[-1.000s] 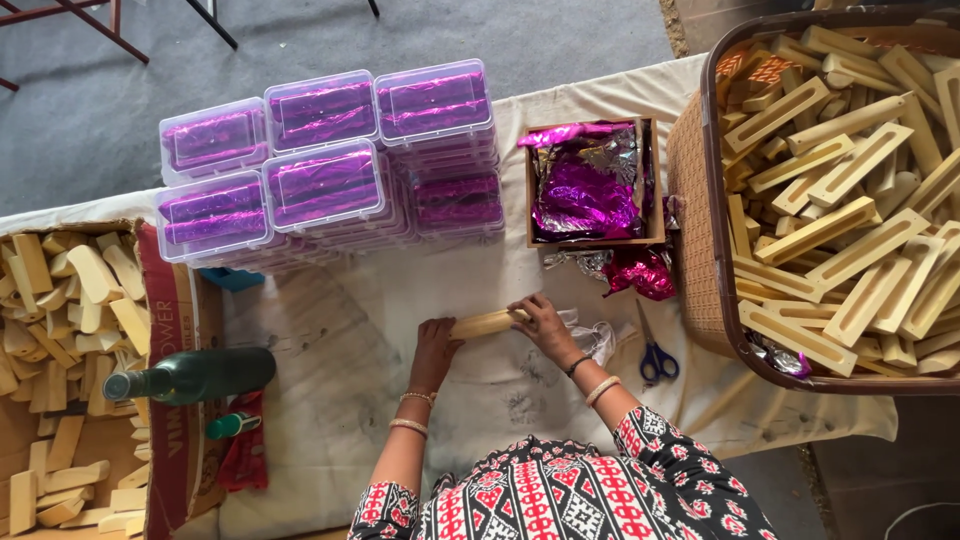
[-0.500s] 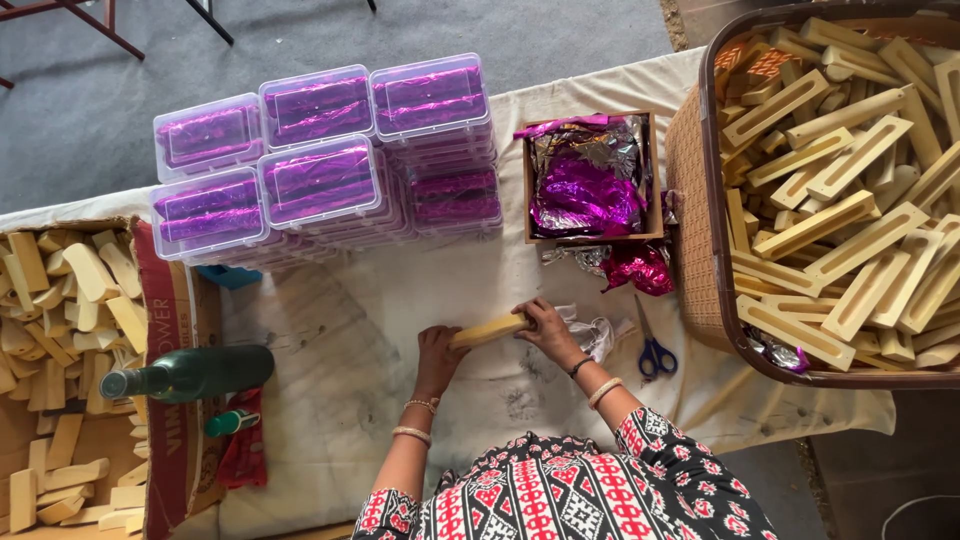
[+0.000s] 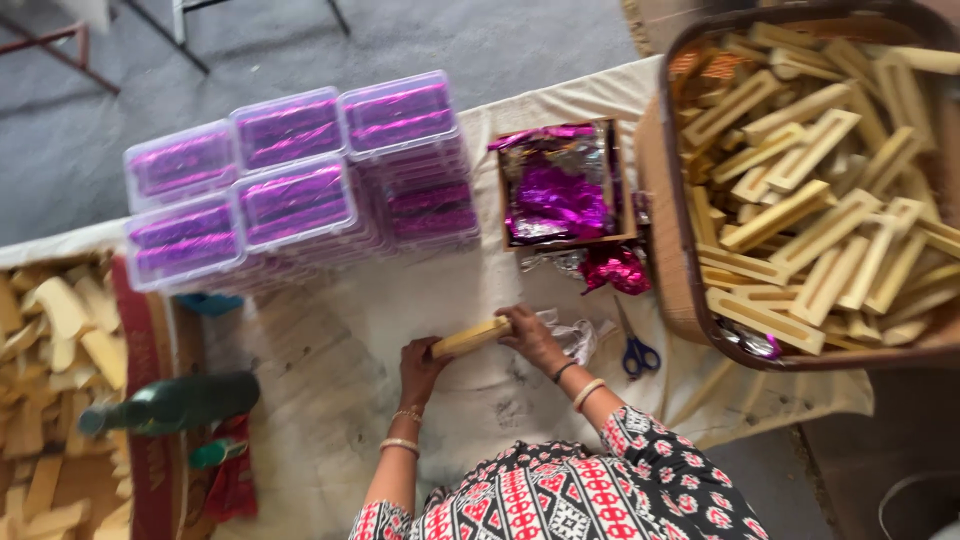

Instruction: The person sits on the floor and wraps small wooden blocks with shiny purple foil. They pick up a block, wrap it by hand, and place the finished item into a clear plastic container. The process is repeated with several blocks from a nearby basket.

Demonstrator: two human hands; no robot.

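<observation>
At centre of cloth, both hands on one bar:
Left hand (image 3: 420, 362): clamped on the 8 o'clock end of the tan bar (image 3: 470, 337).
Right hand (image 3: 532, 338): closed over the bar's 2 o'clock end, bangles on the wrist.
Bar: held between both hands, tilted, low over the white cloth (image 3: 330, 350).
Clear wrapper (image 3: 575, 335): crumpled, touching the right hand at 3 o'clock.
Scissors (image 3: 634, 350): blue handles, just past the wrapper at 3 o'clock.
Foil box (image 3: 562, 185): purple foil inside, 12 o'clock of the hands.
Plastic boxes (image 3: 290, 175): clear, stacked, purple inside, 11 o'clock.
Basket (image 3: 690, 300): full of tan bars, 2 o'clock.
Green bottle (image 3: 170, 402): lying flat at 9 o'clock.
</observation>
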